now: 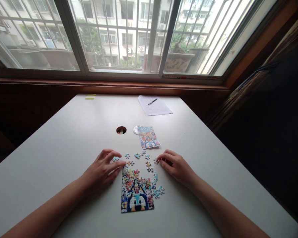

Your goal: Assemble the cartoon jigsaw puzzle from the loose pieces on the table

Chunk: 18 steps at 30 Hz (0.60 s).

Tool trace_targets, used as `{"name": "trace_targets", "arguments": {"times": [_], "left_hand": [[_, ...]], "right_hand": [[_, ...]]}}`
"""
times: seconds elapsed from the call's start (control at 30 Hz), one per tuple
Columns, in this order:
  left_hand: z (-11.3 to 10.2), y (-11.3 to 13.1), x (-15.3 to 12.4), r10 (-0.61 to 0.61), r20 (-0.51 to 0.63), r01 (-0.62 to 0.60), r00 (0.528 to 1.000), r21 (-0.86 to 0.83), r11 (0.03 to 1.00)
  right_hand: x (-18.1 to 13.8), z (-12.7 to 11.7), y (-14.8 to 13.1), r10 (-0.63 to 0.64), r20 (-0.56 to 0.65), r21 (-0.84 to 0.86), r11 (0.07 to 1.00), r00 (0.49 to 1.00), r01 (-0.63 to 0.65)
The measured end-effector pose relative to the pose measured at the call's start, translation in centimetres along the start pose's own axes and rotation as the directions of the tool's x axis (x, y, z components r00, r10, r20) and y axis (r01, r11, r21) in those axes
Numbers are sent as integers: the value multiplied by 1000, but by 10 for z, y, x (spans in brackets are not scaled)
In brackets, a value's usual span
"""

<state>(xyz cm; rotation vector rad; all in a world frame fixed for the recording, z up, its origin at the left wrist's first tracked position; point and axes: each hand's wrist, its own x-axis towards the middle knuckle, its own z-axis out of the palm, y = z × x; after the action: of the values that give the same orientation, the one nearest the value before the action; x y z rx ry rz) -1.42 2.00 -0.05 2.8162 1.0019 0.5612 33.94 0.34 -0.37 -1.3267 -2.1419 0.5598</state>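
Note:
A partly assembled cartoon jigsaw puzzle [137, 191] lies on the white table [64, 158] in front of me. Several loose pieces [141, 158] are scattered just beyond its top edge and along its right side. My left hand [103, 170] rests on the table at the puzzle's top left corner, fingers spread, fingertips touching a loose piece [115, 159]. My right hand [175, 165] lies to the right of the loose pieces, fingers curled, its fingertips at a small piece [156, 161]. A printed reference picture [148, 137] lies further back.
A round cable hole [121, 130] and a small silver disc [136, 130] sit beyond the pieces. A sheet of paper [154, 105] with a pen [152, 101] lies near the table's far edge, yellow sticky notes [90, 97] at the far left. Window behind; dark curtain on the right.

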Motion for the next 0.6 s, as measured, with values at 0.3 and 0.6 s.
{"name": "trace_targets", "arguments": {"times": [0.3,0.6], "left_hand": [[1,0,0,2,-12,-2,1000,-14,1000],[1,1,0,5,8,-5,1000,8,1000]], "right_hand": [[0,0,0,3,0,-2,1000,1000,-3],[0,0,0,8,3,11,1000,1000,-8]]}}
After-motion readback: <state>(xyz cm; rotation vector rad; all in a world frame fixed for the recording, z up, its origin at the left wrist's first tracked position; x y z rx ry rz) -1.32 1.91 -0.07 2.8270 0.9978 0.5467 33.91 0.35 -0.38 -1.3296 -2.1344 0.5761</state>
